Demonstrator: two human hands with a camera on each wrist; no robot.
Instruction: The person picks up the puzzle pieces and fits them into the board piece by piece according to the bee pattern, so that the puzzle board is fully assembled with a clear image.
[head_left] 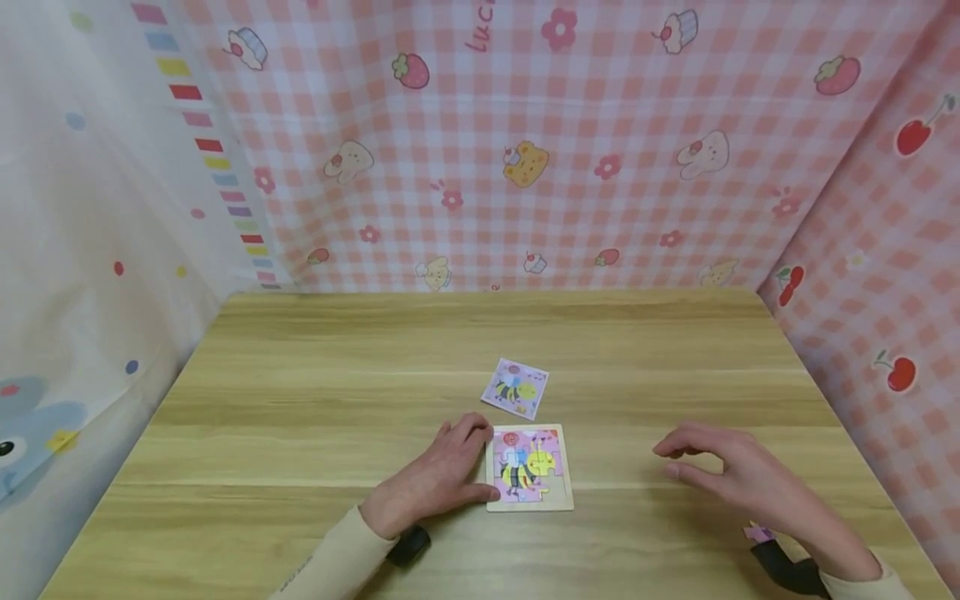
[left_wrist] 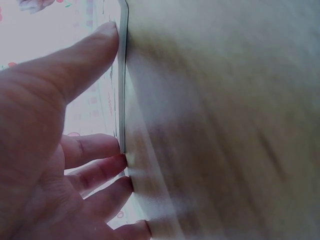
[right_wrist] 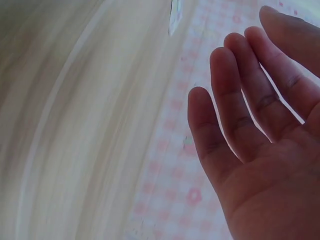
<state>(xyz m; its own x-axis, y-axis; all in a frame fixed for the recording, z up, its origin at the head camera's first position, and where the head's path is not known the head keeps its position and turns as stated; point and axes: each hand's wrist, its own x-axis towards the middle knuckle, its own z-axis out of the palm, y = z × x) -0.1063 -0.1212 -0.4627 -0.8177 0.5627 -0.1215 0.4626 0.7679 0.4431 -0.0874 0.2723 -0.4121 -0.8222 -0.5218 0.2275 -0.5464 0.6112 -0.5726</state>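
A square wooden jigsaw puzzle (head_left: 525, 467) with a bee picture lies flat on the table, bare wood showing in its lower right corner. At its left edge rests my left hand (head_left: 442, 471), thumb toward the near corner and forefinger toward the far one. The left wrist view has the thumb and forefinger touching the frame (left_wrist: 122, 95), while other fingertips meet the tabletop. Well to the right, my right hand (head_left: 731, 467) hovers over the table with loosely bent fingers and nothing in it. A purple puzzle piece (head_left: 759, 532) lies near the right wrist, partly hidden.
A card (head_left: 515, 388) with the same bee picture lies tilted just beyond the puzzle. The wooden table (head_left: 337, 375) ends at a pink checked curtain (head_left: 480, 167) at the back, with more cloth hanging on the left and right.
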